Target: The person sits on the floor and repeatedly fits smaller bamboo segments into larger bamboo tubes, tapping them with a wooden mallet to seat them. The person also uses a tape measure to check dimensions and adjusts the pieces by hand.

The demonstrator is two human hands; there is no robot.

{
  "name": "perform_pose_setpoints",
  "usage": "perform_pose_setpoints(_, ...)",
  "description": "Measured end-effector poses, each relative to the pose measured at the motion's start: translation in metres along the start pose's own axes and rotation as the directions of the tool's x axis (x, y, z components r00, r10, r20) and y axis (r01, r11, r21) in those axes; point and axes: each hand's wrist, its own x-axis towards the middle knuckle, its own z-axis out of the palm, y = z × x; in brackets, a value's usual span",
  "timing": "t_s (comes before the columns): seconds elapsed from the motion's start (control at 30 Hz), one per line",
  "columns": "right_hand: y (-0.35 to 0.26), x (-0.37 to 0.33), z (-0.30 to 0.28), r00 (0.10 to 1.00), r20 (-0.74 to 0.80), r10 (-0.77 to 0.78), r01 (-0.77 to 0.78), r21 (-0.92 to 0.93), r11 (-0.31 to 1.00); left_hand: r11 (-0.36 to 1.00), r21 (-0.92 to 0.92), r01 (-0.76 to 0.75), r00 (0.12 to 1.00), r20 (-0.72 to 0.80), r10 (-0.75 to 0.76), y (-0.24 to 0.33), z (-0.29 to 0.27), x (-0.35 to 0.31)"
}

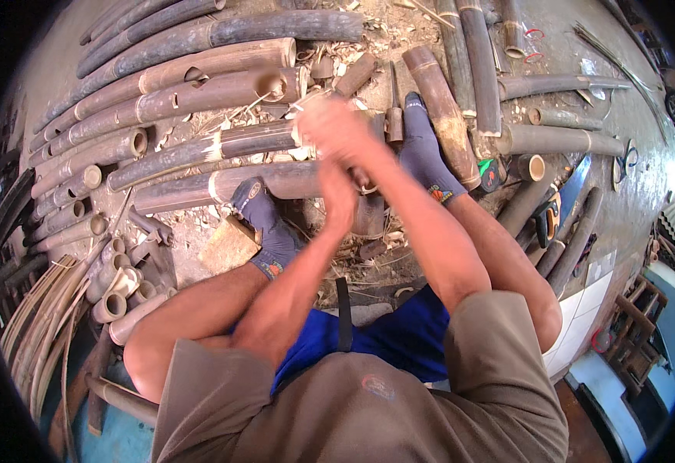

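My right hand (336, 127), blurred by motion, is over the right end of a dark bamboo pole (256, 140) with a pale cut ring. Just below it, my left hand (340, 193) is closed around something dark that my hands mostly hide. Another bamboo pole (287, 179) lies nearer to me, running behind my left hand. My left socked foot (264, 220) presses against this nearer pole. My right socked foot (424, 147) lies beside a thick brown bamboo piece (444, 116). Between my hands and that foot is a narrow tool with a wooden handle (394, 123).
Several long bamboo poles (198, 92) lie at the far left, some with notches. Short tubes (109, 306) and split strips (40, 332) are heaped at the left. A wooden block (229, 243) sits by my left foot. At right lies a handsaw (551, 218); shavings (395, 35) cover the floor.
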Motion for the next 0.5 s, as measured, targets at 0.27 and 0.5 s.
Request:
perform_pose_setpoints(0.27,0.042,-0.029,-0.036,0.712,0.068,0.698,-0.042,0.998,-0.055,0.637,0.771,0.003,0.725,0.437,-0.532,0.056,0.031,0.063)
perform_pose_setpoints(0.5,-0.029,0.007,0.033,0.944,0.329,-0.032,-0.151,0.513,0.845,0.912,-0.288,0.293,0.873,-0.308,-0.378,0.021,0.005,-0.032)
